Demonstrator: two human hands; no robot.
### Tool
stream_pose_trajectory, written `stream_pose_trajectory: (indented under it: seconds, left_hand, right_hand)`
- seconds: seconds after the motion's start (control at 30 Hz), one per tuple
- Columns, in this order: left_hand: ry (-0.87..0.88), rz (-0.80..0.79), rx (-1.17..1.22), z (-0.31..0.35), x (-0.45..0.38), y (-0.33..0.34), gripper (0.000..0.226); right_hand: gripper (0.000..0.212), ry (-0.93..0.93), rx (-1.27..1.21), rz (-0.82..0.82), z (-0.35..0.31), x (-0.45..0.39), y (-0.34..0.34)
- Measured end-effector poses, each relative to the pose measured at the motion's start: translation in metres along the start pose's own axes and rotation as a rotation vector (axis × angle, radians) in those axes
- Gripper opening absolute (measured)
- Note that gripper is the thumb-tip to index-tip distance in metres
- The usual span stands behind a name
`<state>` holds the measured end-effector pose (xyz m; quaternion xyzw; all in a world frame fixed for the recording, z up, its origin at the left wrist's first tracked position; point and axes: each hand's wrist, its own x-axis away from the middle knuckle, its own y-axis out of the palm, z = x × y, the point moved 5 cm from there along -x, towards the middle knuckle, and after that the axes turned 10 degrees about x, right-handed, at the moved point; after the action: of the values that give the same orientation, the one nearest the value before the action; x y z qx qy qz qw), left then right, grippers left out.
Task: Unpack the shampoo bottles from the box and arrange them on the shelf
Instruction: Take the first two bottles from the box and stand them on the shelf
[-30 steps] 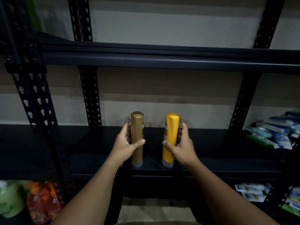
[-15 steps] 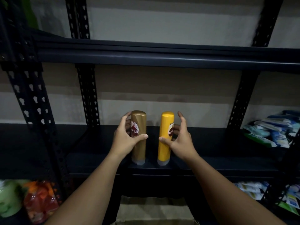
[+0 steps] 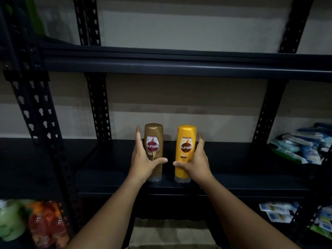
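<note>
at frame centre, the left hand (image 3: 143, 161) cups the tall brown plastic shampoo bottle (image 3: 154, 141), fingers straight, thumb across its front. the right hand (image 3: 195, 161) likewise cups the tall yellow plastic shampoo bottle (image 3: 186, 141). both stand cap-down, labels forward, on the black metal shelf (image 3: 242, 178).

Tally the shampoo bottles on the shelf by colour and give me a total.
Brown bottle: 1, at the left hand
Yellow bottle: 1, at the right hand
Total on the shelf: 2

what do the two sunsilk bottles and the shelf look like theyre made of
Brown bottle: likely plastic, its metallic-gold skin catching soft highlights.
Yellow bottle: likely glossy plastic, with a translucent cap at the base.
Shelf: probably dark painted metal, matte, given the punched uprights.
</note>
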<state>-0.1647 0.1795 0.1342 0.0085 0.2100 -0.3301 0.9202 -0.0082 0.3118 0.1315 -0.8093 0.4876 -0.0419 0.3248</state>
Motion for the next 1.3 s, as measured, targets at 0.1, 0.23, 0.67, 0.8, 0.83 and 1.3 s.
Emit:
stream_pose_trajectory:
  seconds: [0.1, 0.23, 0.67, 0.8, 0.83, 1.3]
  left_hand:
    - [-0.022, -0.029, -0.030, -0.006, 0.002, 0.001, 0.152]
    - [-0.016, -0.041, -0.046, -0.019, 0.004, 0.001, 0.135]
    - [-0.035, 0.005, -0.090, -0.063, 0.012, -0.009, 0.118]
    - [-0.034, 0.074, -0.138, -0.071, 0.003, -0.034, 0.115]
    - [-0.035, 0.087, -0.147, -0.074, 0.000, -0.041, 0.114]
    - [-0.048, 0.138, -0.231, -0.103, -0.048, -0.098, 0.119]
  right_hand:
    - [0.148, 0.025, 0.018, -0.023, 0.007, 0.001, 0.004]
    - [0.140, 0.018, 0.029, -0.024, 0.014, 0.005, 0.007]
    - [0.111, -0.018, 0.091, 0.056, 0.029, 0.015, 0.051]
    - [0.109, -0.015, 0.099, 0.051, 0.019, 0.007, 0.074]
    - [0.110, -0.011, 0.097, 0.046, 0.016, 0.005, 0.081]
    - [0.106, -0.046, 0.136, 0.045, -0.020, -0.032, 0.153]
